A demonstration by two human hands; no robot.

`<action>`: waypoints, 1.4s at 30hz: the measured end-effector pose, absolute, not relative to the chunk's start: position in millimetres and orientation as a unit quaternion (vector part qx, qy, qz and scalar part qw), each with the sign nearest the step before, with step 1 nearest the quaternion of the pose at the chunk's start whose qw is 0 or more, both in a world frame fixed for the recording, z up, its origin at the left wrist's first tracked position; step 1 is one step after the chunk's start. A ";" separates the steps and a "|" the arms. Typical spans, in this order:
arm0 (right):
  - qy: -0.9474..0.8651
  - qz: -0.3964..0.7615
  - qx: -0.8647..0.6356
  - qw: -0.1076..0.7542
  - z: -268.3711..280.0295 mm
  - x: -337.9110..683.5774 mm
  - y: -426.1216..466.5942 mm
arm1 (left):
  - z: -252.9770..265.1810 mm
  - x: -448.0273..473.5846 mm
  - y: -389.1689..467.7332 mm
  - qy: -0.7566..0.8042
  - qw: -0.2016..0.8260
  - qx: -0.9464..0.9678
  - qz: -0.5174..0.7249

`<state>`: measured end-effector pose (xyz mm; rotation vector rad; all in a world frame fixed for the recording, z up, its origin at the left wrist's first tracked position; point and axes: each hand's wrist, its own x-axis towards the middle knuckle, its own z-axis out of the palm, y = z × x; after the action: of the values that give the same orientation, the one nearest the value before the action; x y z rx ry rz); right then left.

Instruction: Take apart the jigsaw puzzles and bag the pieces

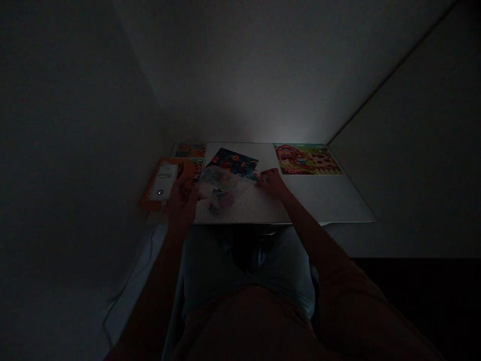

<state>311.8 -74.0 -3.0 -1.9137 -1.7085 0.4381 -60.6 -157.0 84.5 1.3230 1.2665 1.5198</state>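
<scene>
A clear plastic bag (244, 184) stretches between my two hands just above the table. Colourful small pieces, blurred in the dim light, show through or beneath it near its left part. My left hand (183, 198) grips the bag's left end with closed fingers. At the other end, the fingers of my right hand (273, 183) pinch the bag's right edge, close to some small coloured bits. Just behind the bag lies a dark blue picture sheet (236, 159), tilted and partly covered by the plastic.
A farm picture (310, 159) lies at the back right of the white table (330, 198). More colourful pictures (190, 149) lie at the back left. An orange object (148, 204) bears a white device (165, 181); a cable hangs below. Walls stand behind and beside the table.
</scene>
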 end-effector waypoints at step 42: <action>-0.600 0.216 -0.758 0.137 31.6 295.6 29.0 | 109.1 -84.4 -167.6 0.520 0.351 0.504 0.594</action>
<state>295.6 29.0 31.6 -2.1938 -1.7350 0.6247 -84.4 -167.6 109.1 1.3038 1.3471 1.5365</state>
